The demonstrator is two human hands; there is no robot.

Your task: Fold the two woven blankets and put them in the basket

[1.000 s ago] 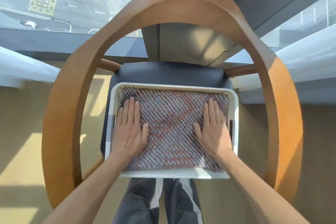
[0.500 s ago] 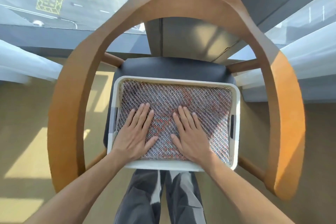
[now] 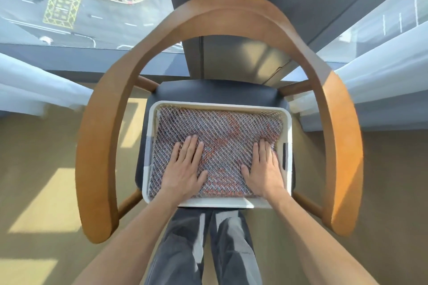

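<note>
A white plastic basket [image 3: 217, 202] stands on the dark seat of a chair. A folded woven blanket [image 3: 222, 129], grey with red and blue threads, fills it to the rim. Whether a second blanket lies under it is hidden. My left hand [image 3: 185, 169] lies flat, palm down, on the blanket's near left part. My right hand [image 3: 264, 169] lies flat on its near right part, close to the basket's right wall. Neither hand grips anything.
The chair has a curved wooden armrest and back [image 3: 222, 16] that rings the basket, and a dark seat [image 3: 215, 92]. White curtains [image 3: 30, 85] hang left and right, with a window behind. Beige floor [image 3: 46, 169] surrounds the chair; my legs [image 3: 203, 250] stand at its front.
Both hands slid from the basket's sides toward the blanket's middle, then moved apart again. The right hand has gone back toward the right wall; the left hand has shifted slightly.
</note>
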